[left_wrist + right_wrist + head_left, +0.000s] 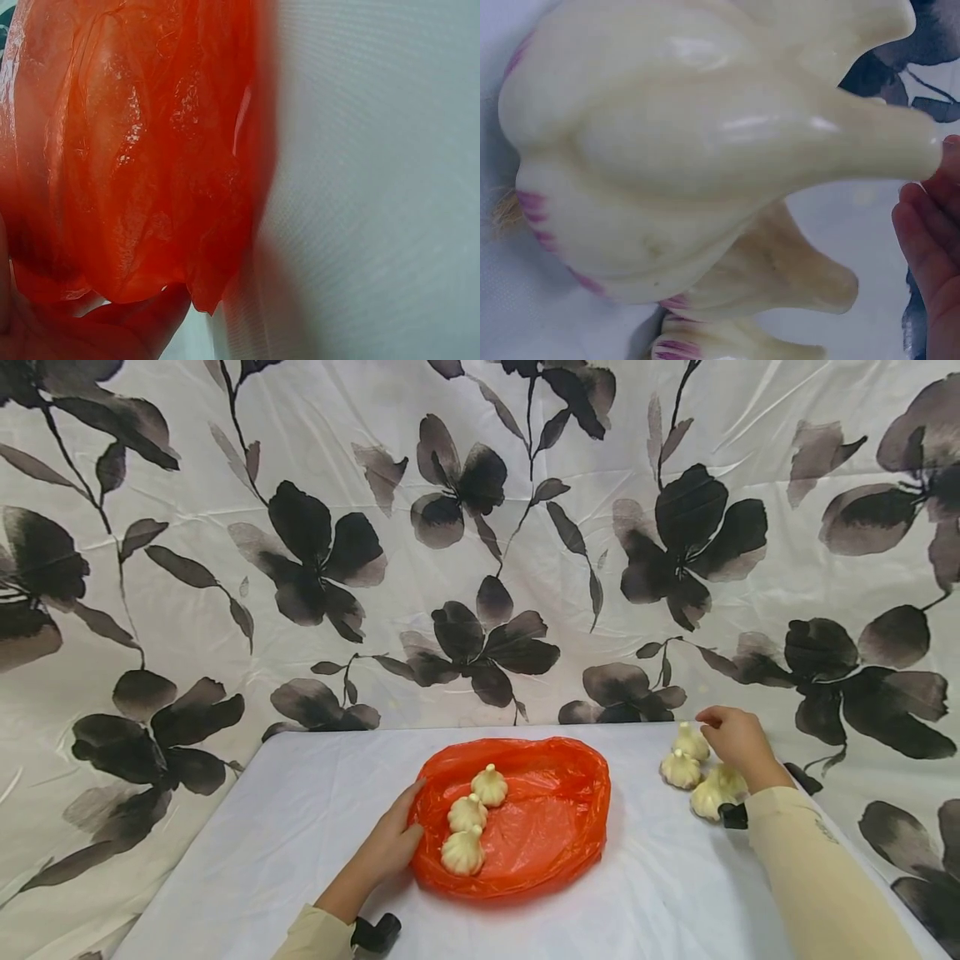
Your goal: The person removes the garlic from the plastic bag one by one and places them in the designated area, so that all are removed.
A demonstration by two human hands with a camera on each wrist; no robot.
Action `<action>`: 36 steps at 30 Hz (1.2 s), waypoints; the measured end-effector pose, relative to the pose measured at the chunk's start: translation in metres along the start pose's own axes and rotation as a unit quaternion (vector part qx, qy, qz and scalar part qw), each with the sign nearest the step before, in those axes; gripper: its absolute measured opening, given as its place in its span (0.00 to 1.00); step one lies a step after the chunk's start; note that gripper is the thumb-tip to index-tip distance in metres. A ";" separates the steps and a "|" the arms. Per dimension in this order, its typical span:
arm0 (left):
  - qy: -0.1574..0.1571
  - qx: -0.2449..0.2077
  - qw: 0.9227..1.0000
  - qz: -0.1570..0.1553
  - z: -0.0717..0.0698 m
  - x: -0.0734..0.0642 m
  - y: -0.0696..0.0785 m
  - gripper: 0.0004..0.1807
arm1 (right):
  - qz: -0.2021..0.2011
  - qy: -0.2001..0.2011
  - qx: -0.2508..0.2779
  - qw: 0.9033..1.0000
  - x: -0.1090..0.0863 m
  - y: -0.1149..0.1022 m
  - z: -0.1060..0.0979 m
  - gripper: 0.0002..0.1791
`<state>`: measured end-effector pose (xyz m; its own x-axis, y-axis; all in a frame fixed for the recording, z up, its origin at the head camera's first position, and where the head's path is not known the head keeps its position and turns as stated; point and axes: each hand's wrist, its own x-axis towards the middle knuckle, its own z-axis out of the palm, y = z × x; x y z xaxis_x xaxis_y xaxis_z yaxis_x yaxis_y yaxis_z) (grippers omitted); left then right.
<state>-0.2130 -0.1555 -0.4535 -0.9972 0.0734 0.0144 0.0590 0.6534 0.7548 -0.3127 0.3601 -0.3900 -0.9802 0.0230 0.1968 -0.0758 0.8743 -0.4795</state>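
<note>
A red plastic bag lies spread wide on the table, its rim raised all round. Three garlic bulbs sit in a slanting row inside its left part. My left hand holds the bag's left rim; in the left wrist view its fingers show below the red plastic. Over at the right, my right hand is above several more garlic bulbs, fingertips close to the farthest one. In the right wrist view, the fingers lie near the stem of a large-looking bulb, not closed round it.
A white cloth covers the table. Right behind its far edge hangs a pale curtain with dark flowers. Dark wrist devices are worn at both cuffs.
</note>
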 end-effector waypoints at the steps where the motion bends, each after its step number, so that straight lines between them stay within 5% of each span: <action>1: 0.000 0.000 1.000 -0.001 0.000 0.000 0.000 0.38 | 0.003 -0.003 0.002 1.000 0.000 -0.001 0.000 0.18; 36: -0.007 0.010 1.000 0.026 -0.008 0.009 0.004 0.37 | -0.147 0.025 0.033 0.988 -0.014 -0.087 0.028 0.13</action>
<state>-0.2218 -0.1584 -0.4452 -0.9921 0.1174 0.0443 0.1115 0.6627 0.7406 -0.2972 0.2699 -0.3750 -0.9042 -0.2015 0.3767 -0.3686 0.8138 -0.4493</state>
